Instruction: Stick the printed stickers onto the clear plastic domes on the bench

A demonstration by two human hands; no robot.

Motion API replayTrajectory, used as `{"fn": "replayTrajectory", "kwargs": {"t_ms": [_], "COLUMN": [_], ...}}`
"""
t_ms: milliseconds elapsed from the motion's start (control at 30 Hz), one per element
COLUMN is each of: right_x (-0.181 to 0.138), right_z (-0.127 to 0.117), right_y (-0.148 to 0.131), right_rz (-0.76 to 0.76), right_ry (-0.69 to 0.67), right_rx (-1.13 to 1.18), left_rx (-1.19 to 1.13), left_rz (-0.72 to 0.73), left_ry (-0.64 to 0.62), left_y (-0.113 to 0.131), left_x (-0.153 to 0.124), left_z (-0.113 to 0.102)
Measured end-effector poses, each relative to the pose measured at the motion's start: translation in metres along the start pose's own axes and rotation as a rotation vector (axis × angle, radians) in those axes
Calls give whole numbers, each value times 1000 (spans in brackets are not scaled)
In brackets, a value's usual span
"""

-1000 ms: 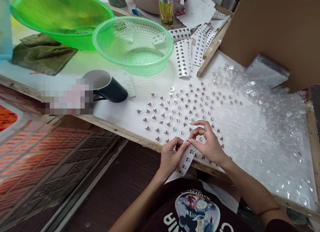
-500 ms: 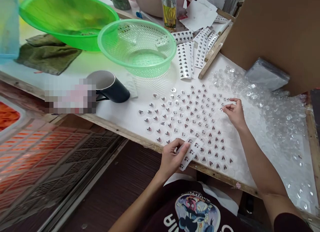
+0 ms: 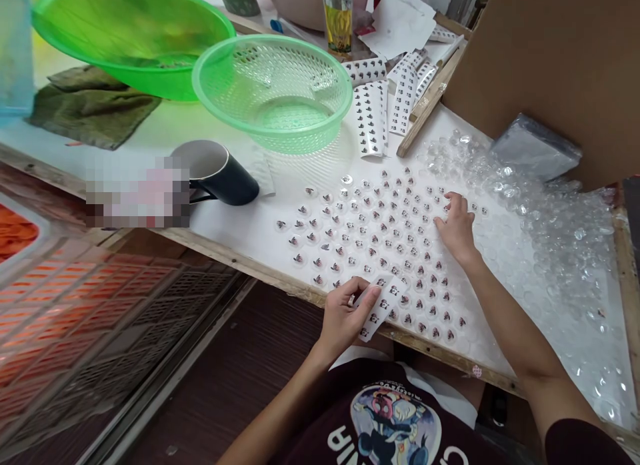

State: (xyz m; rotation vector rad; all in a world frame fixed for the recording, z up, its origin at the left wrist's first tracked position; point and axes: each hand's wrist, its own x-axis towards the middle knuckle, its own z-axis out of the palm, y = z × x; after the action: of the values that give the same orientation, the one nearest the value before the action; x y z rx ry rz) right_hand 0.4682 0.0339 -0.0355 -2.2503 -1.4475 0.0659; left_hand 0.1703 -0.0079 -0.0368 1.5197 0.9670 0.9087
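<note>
My left hand (image 3: pixel 345 315) is closed on a white sticker strip (image 3: pixel 383 305) printed with small dark figures, held at the near edge of the white table (image 3: pixel 240 228). My right hand (image 3: pixel 456 225) reaches out over rows of clear round domes (image 3: pixel 380 231), several with stickers under them. Its fingertips press down on the domes at the right end of the rows, fingers bent and held together. Whether a sticker sits under the fingertips is hidden.
A heap of loose clear domes (image 3: pixel 550 218) lies to the right. At the back stand a mesh green basket (image 3: pixel 273 88), a larger green bowl (image 3: pixel 130 35), a dark mug (image 3: pixel 215 175), more sticker strips (image 3: pixel 373 115) and a cardboard wall (image 3: pixel 545 65). An orange crate (image 3: pixel 100 318) sits lower left.
My right hand left the strip, moved out to the right over the rows, then lowered onto the domes. My left hand stayed at the table edge with the strip.
</note>
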Motion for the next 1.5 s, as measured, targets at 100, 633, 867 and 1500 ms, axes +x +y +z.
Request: {"fn": "replayTrajectory", "kwargs": {"t_ms": [100,633,867,1500], "right_x": [-7,-23,-42,-130], "right_z": [-12,-7,-20,-35], "right_y": [-1,-6,-30,-93], "right_rz": [28,211,82,-26], "right_ry": [87,-208,-16,-534], "right_rx": [30,164,35,596], "left_rx": [-13,-1,-37,-127], "left_rz": [11,0,-8,-96], "left_ry": [-2,4,32,-30], "left_y": [0,0,-4,-1], "left_x": [0,-1,-1,1], "left_z": [0,1,2,0]}}
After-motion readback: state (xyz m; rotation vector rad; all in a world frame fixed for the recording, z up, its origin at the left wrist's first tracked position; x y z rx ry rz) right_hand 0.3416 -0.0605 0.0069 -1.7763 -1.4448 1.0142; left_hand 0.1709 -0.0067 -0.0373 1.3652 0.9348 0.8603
